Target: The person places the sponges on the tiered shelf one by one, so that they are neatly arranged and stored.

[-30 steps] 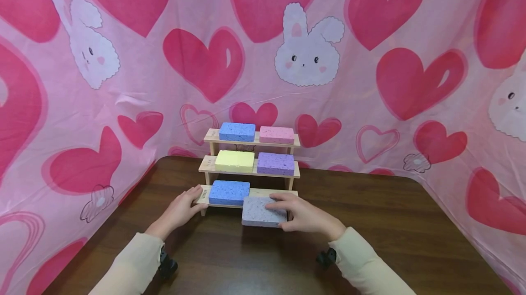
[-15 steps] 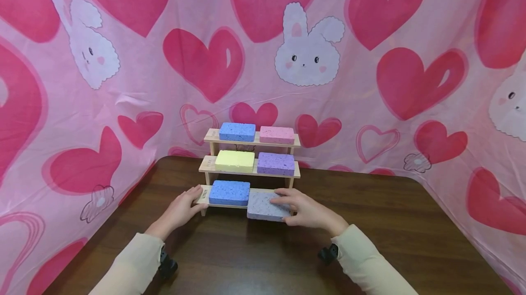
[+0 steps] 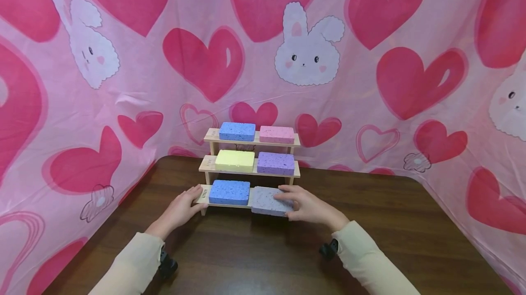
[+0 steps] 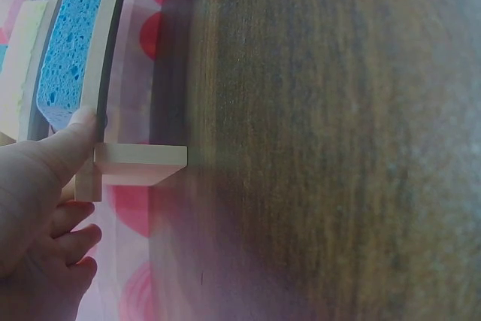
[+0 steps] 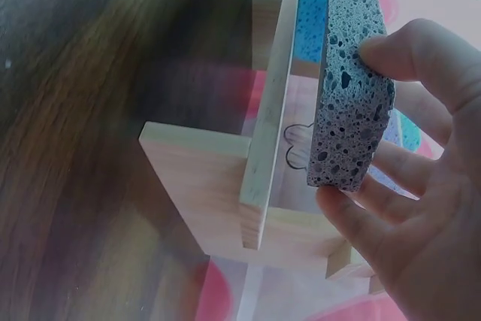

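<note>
A grey sponge (image 3: 271,201) full of holes is held in my right hand (image 3: 312,206), thumb on its front side and fingers around its other edges. The right wrist view shows this grey sponge (image 5: 352,80) slightly apart from the bottom shelf board (image 5: 272,103), over the shelf's right part. My left hand (image 3: 181,207) holds the left end of the bottom shelf of a three-tier wooden stand (image 3: 204,194). In the left wrist view its thumb presses the board's front edge, beside a blue sponge (image 4: 71,58). That blue sponge (image 3: 229,192) lies flat on the bottom shelf's left part.
A yellow sponge (image 3: 234,161) and a purple sponge (image 3: 276,164) sit on the middle shelf. On the top shelf are another blue sponge (image 3: 237,131) and a pink sponge (image 3: 277,134). The stand is on a brown wooden table (image 3: 246,258), before a pink heart-patterned cloth (image 3: 255,71).
My right hand has moved the grey sponge back and to the right, from in front of the bottom shelf to over its right part. The left hand has stayed in place.
</note>
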Motion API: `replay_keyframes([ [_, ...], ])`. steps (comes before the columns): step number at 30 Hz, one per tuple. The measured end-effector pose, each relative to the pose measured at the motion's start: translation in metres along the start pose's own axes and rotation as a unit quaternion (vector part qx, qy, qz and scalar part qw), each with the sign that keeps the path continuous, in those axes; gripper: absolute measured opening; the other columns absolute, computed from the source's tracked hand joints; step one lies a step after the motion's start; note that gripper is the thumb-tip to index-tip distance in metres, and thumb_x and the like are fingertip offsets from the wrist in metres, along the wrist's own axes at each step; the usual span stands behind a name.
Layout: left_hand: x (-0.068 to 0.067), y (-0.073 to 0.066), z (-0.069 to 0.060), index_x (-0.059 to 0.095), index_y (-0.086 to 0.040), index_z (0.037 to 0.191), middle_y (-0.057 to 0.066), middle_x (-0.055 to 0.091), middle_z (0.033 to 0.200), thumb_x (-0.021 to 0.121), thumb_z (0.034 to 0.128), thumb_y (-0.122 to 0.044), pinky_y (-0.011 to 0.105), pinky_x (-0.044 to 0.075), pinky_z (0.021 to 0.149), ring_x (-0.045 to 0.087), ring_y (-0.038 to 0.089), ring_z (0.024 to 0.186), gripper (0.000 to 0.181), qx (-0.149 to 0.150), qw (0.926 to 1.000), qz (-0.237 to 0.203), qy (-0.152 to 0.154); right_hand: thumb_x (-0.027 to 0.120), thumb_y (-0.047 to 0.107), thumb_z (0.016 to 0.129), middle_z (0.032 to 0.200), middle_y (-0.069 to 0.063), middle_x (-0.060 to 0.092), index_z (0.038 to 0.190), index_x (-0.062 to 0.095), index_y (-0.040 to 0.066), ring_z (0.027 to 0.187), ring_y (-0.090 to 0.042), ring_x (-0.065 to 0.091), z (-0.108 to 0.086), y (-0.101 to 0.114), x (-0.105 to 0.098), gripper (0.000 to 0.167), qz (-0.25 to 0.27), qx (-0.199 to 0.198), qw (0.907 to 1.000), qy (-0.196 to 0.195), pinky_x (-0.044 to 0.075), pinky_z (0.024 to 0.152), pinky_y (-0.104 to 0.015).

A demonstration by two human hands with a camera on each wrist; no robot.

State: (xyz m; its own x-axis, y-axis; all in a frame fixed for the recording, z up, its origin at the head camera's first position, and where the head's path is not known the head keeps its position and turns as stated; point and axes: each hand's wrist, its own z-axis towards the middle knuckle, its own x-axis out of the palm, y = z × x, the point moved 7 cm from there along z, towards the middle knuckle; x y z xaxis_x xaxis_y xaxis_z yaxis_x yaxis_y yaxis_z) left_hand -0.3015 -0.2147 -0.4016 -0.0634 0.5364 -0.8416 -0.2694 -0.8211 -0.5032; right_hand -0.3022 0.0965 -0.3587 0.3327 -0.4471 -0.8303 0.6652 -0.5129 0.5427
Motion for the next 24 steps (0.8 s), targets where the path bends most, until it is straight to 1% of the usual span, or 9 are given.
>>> replay_keyframes([
  [7,0.000,0.002,0.000,0.041,0.005,0.134,0.024,0.035,0.140,0.068,0.0844,-0.023,0.053,0.020,0.105,0.028,0.042,0.129,0.064,-0.004,1.0000,0.002,0.002,0.070,0.016,0.081,0.142,-0.008,0.036,0.130,0.055,0.016,0.122,-0.025,0.036,0.003,-0.010,0.001,0.052,-0.004,0.017,0.9998,0.004,0.046,0.090,-0.035],
  [10,0.000,0.002,0.000,0.041,0.005,0.134,0.024,0.035,0.140,0.068,0.0843,-0.023,0.053,0.020,0.105,0.029,0.042,0.128,0.063,-0.003,1.0000,0.004,0.001,0.070,0.016,0.080,0.141,-0.010,0.036,0.130,0.055,0.016,0.121,-0.026,0.036,0.004,-0.013,0.002,0.052,-0.008,0.020,0.9997,0.004,0.045,0.091,-0.037],
  [15,0.000,0.001,0.000,0.041,0.006,0.134,0.024,0.035,0.140,0.068,0.0843,-0.024,0.052,0.020,0.105,0.029,0.042,0.128,0.063,-0.002,1.0000,0.006,0.002,0.070,0.016,0.080,0.141,-0.010,0.036,0.130,0.055,0.016,0.122,-0.027,0.036,0.005,-0.017,0.003,0.052,-0.010,0.025,0.9996,0.006,0.044,0.093,-0.041],
  [19,0.000,0.001,0.000,0.040,0.005,0.135,0.023,0.034,0.141,0.067,0.0846,-0.023,0.052,0.019,0.106,0.028,0.041,0.129,0.064,-0.013,0.9999,0.001,0.005,0.070,0.016,0.081,0.141,-0.009,0.036,0.130,0.055,0.015,0.123,-0.029,0.035,0.006,-0.018,0.003,0.052,-0.007,0.026,0.9996,0.006,0.041,0.095,-0.044],
  [21,0.000,0.001,0.000,0.040,0.005,0.135,0.024,0.034,0.141,0.067,0.0845,-0.023,0.052,0.019,0.105,0.028,0.042,0.129,0.064,-0.013,0.9999,0.001,0.006,0.070,0.016,0.081,0.142,-0.010,0.036,0.131,0.054,0.014,0.124,-0.030,0.035,0.006,-0.019,0.004,0.052,-0.004,0.023,0.9997,0.006,0.040,0.095,-0.046],
  [24,0.000,0.001,0.000,0.040,0.005,0.135,0.024,0.034,0.141,0.068,0.0843,-0.023,0.053,0.020,0.105,0.027,0.043,0.129,0.064,-0.013,0.9999,0.001,0.007,0.069,0.016,0.083,0.141,-0.010,0.037,0.131,0.053,0.012,0.124,-0.029,0.037,0.008,-0.019,0.004,0.051,-0.003,0.014,0.9999,0.006,0.041,0.095,-0.044],
])
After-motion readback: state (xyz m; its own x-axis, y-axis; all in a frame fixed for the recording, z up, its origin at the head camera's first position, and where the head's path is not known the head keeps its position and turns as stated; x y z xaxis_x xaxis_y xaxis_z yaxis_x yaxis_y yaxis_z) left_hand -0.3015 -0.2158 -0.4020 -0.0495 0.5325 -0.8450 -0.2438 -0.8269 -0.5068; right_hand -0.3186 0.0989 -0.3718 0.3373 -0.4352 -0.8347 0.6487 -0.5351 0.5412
